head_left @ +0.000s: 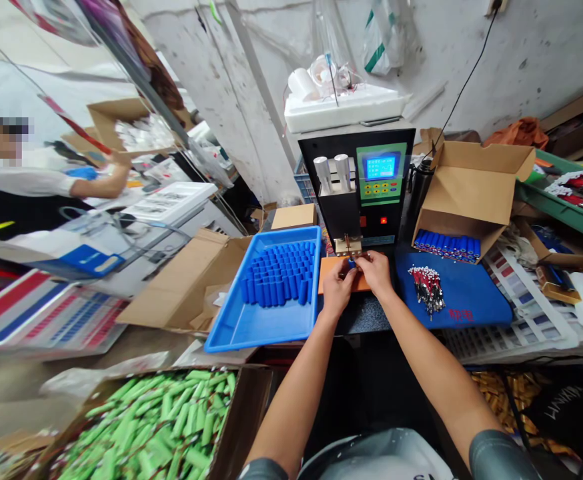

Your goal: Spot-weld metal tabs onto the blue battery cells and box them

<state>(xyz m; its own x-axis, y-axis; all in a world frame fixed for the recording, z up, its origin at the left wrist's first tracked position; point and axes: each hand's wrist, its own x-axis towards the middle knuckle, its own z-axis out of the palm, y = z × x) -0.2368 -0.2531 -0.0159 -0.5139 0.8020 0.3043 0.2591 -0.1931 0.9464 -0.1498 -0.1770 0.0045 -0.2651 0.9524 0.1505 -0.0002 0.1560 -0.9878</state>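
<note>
My left hand and my right hand meet under the electrode tips of a black spot welder. Together they pinch a small blue battery cell over an orange pad. Both hands have their fingers closed on it. To the left, a blue tray holds several upright blue cells. To the right, a bundle of red and white wired tabs lies on a blue mat.
An open cardboard box at the right holds more blue cells. A box of green cells sits at the lower left. Another person works at the far left. A green tray and colour cards lie right.
</note>
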